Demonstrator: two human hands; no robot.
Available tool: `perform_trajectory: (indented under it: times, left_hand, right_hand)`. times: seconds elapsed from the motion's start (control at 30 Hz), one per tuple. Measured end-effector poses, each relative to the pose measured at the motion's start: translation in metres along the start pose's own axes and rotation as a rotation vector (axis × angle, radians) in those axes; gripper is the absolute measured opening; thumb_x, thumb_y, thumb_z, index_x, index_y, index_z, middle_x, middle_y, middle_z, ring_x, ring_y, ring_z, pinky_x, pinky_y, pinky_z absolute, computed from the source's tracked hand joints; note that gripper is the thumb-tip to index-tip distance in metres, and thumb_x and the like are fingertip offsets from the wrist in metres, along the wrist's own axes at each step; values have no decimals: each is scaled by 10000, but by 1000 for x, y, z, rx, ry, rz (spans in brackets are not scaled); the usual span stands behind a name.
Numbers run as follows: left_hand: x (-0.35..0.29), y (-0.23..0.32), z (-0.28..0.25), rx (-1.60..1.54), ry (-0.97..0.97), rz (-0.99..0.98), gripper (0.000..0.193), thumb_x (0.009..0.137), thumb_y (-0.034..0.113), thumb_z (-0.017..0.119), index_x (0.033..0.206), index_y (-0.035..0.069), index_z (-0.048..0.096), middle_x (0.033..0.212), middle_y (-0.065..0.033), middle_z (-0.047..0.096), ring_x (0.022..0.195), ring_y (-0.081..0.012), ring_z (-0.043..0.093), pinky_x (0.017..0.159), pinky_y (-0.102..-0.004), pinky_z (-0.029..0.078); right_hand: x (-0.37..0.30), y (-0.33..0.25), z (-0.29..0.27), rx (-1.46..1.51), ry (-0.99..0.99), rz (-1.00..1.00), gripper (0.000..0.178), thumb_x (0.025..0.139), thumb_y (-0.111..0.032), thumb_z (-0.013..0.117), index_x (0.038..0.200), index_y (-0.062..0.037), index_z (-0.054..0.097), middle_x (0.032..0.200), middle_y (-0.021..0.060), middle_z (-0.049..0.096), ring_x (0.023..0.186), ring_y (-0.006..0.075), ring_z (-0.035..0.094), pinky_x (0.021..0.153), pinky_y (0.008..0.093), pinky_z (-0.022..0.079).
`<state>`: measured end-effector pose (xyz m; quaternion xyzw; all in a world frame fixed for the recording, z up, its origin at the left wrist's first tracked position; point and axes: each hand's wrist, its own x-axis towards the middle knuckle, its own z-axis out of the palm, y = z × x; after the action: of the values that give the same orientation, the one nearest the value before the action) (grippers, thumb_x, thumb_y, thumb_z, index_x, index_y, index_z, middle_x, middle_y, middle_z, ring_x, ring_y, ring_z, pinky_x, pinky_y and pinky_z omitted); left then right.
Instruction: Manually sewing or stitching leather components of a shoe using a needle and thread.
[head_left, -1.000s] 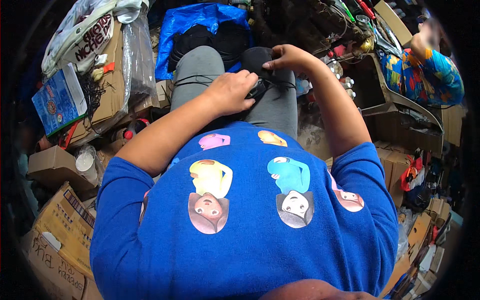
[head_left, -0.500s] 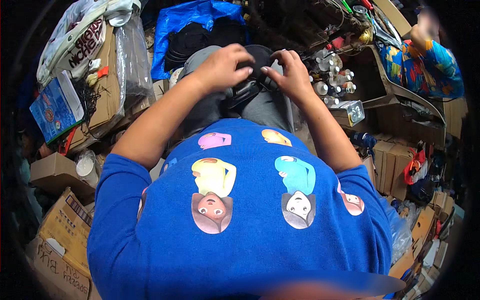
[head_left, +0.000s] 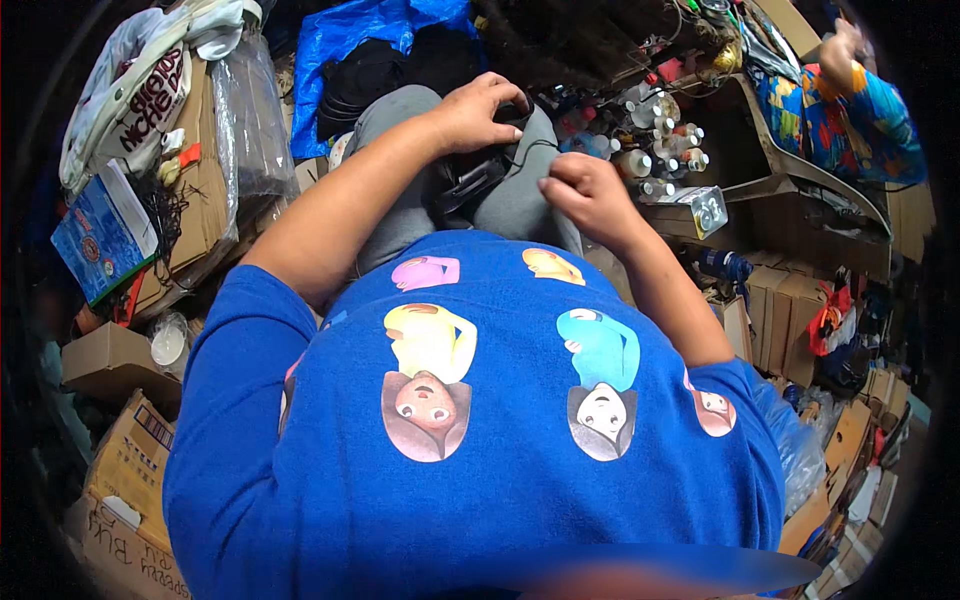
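My left hand (head_left: 482, 113) is closed on a piece of black material (head_left: 470, 157) above my lap, its fingers curled over the far edge. The shape of that piece is partly hidden behind the hand. A shiny black object (head_left: 472, 186) rests on my lap below it; its kind is unclear. My right hand (head_left: 590, 193) is closed in a fist beside my right thigh, apart from the left. A thin dark line like a thread (head_left: 535, 146) curves from the black material toward it. What its fingers pinch is too small to make out.
Several small bottles (head_left: 655, 150) and a clear square container (head_left: 705, 210) stand to the right. Black round pieces (head_left: 365, 90) lie on a blue sheet (head_left: 318, 45) ahead. Cardboard boxes (head_left: 125, 362) crowd the left. At far right, another person's colourful sleeve (head_left: 880, 125) shows.
My right hand has moved away from the black material, nearer and to the right, and has closed. My left hand has stayed near its place, still gripping the black material.
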<state>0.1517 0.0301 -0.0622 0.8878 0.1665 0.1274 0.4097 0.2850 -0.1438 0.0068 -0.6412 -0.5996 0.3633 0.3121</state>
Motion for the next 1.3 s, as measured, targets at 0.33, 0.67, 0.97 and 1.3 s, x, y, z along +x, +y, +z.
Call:
perform_trajectory:
  times: [0.33, 0.67, 0.97, 1.3]
  left_hand:
    - [12, 6, -40, 94, -255, 30, 300, 733, 193, 721, 1021, 136, 659, 1054, -95, 527, 1029, -255, 532, 910, -343, 426]
    - [9, 8, -49, 1, -372, 1, 321, 753, 167, 695, 1073, 177, 684, 950, -94, 483, 956, -255, 503, 885, -329, 408]
    - [7, 3, -48, -22, -407, -26, 346, 765, 163, 675, 1111, 181, 670, 927, -101, 466, 910, -251, 493, 852, -331, 406]
    - [8, -1, -47, 22, -431, -25, 363, 768, 178, 654, 1129, 218, 659, 903, -114, 477, 898, -265, 501, 836, -337, 412]
  right_hand:
    - [7, 6, 8, -251, 100, 59, 220, 783, -157, 633, 992, -118, 690, 815, 136, 602, 787, 298, 604, 699, 362, 473]
    - [16, -6, 14, -404, 107, 128, 223, 754, -167, 590, 931, -97, 706, 817, 152, 613, 796, 311, 611, 741, 379, 488]
    - [17, -18, 23, -561, 128, 63, 233, 727, -170, 600, 914, -76, 703, 825, 168, 636, 771, 325, 622, 747, 394, 495]
    - [24, -26, 23, -755, 49, 103, 231, 740, -189, 588, 920, -106, 706, 833, 122, 647, 797, 292, 619, 749, 401, 441]
